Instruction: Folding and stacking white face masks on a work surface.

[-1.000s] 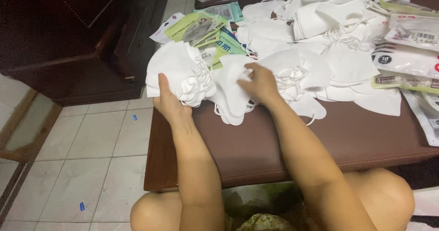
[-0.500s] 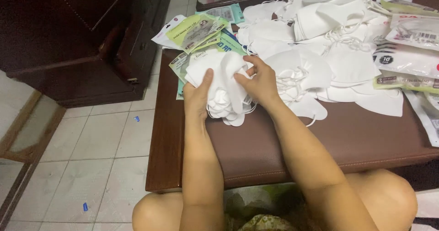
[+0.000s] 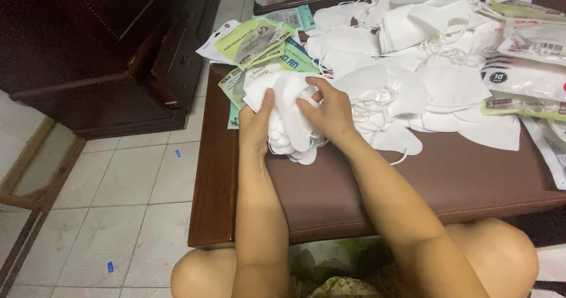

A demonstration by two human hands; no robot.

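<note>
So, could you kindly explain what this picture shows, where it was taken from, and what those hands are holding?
There is no machine here: a camera worn on a person's head looks down at their own bare arms and knees. The left hand and the right hand together grip a stack of white face masks above a low brown table. More loose white masks lie piled behind it, with green printed packets at the table's far left and sealed packs on the right. A dark wooden cabinet stands on the tiled floor.

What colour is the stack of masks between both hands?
White, seen in the head view: the stack of masks.
</note>
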